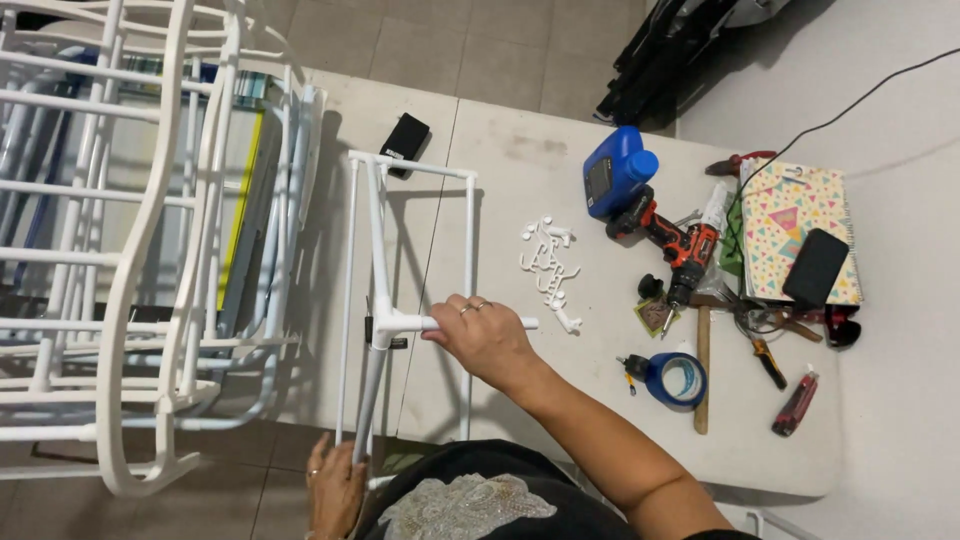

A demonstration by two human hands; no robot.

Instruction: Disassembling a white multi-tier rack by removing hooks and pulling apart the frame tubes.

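On table edge: white pipe frame (380,300) held by both hands.
Right hand (485,340) grasps the crossbar; left hand (335,485), partly cut off below, clasps the lower upright. Frame's far rails blend into chairs (120,250).

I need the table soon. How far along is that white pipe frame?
Done: a rectangular white frame with a tee joint stands on the table. In hand: the right hand grips a short pipe sticking out of the tee, and the left hand holds the frame's lower end. Left: loose white fittings lie unused, with the drill nearby.
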